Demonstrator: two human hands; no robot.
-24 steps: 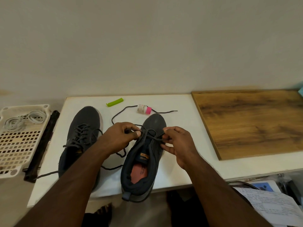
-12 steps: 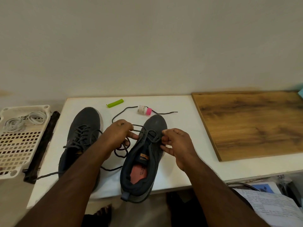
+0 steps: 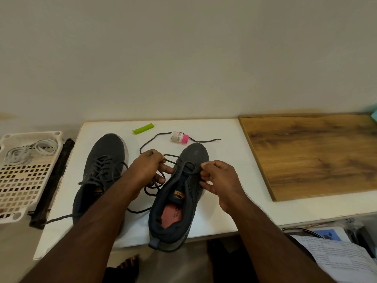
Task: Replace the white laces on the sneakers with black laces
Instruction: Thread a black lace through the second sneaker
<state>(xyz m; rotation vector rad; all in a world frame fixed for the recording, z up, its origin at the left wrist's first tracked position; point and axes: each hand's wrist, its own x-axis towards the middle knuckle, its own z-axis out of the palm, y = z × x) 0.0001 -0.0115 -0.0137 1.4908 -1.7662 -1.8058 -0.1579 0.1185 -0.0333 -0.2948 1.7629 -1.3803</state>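
Here, threading black lace (image 3: 173,158) through right-hand sneaker (image 3: 179,193), centre frame, on surface (image 3: 222,152). Left hand (image 3: 149,166) fingers pinching lace; right hand (image 3: 219,178) pinching eyelet edge. Limp, light cord; best gripped near stiff tip.

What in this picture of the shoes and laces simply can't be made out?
All from the head view:
- The left shoe: its heel is hidden by the left forearm.
- The black lace: which eyelet it enters is hidden by the left hand and right hand.
- The small bottle: its label is too small to read.
- The printed papers: cut off by the frame edge, text blurred.
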